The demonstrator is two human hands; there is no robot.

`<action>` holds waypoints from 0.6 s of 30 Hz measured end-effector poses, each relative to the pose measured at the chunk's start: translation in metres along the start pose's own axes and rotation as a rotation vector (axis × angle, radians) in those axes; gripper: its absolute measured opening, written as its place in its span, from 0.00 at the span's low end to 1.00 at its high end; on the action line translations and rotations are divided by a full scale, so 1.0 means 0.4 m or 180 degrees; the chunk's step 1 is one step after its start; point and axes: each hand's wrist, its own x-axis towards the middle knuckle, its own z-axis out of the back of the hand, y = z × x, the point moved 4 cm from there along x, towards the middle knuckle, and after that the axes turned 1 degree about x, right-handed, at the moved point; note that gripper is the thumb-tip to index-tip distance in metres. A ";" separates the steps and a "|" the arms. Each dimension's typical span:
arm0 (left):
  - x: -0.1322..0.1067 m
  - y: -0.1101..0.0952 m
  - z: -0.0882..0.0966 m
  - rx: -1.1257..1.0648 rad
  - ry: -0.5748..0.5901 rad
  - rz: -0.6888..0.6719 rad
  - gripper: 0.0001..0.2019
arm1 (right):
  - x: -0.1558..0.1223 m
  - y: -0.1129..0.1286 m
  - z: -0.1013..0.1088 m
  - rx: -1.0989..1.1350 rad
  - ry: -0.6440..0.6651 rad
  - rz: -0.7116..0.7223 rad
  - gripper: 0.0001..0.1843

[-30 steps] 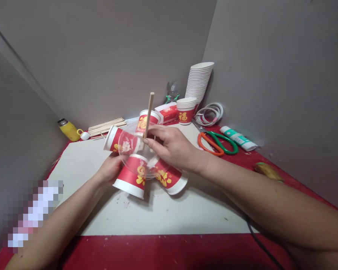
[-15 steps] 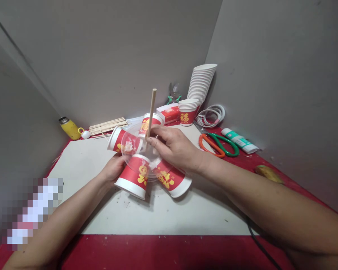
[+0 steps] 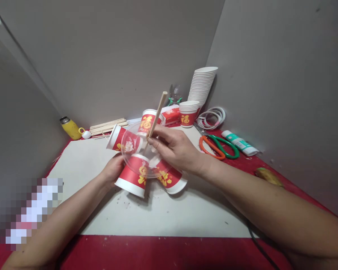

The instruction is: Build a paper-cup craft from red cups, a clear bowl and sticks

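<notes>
One cup [image 3: 145, 125] is marked 福; a stick [image 3: 157, 114] is pinched by the right hand [image 3: 177, 147], the left hand [image 3: 113, 170] having its grip hidden.

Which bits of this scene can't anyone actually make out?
All in the head view:
Left hand: fingertips hidden behind the red paper cups.
Right hand: lower fingers hidden by the hand itself.
Wooden stick: lower end unclear at the clear plastic disc.
Object at far left: masked by pixelation.
Black cable: cut off by the bottom edge.
</notes>
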 end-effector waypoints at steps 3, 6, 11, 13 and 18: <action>0.004 0.002 0.007 -0.0001 -0.0046 -0.0054 0.11 | 0.001 0.007 0.001 0.0048 -0.0008 0.0124 0.08; 0.005 -0.004 0.012 -0.0011 -0.0122 -0.0202 0.13 | 0.002 0.012 0.003 0.0076 0.0015 0.0190 0.08; 0.003 -0.030 0.022 0.0260 -0.0424 -0.0572 0.11 | 0.001 0.019 0.005 0.0211 0.0039 0.0269 0.08; 0.006 -0.041 0.031 0.0403 -0.0539 -0.0757 0.11 | 0.001 0.021 0.007 0.0246 0.0089 0.0217 0.09; 0.026 -0.090 0.101 0.1120 -0.0541 -0.1647 0.20 | 0.007 0.013 0.017 0.0788 0.0584 -0.0534 0.12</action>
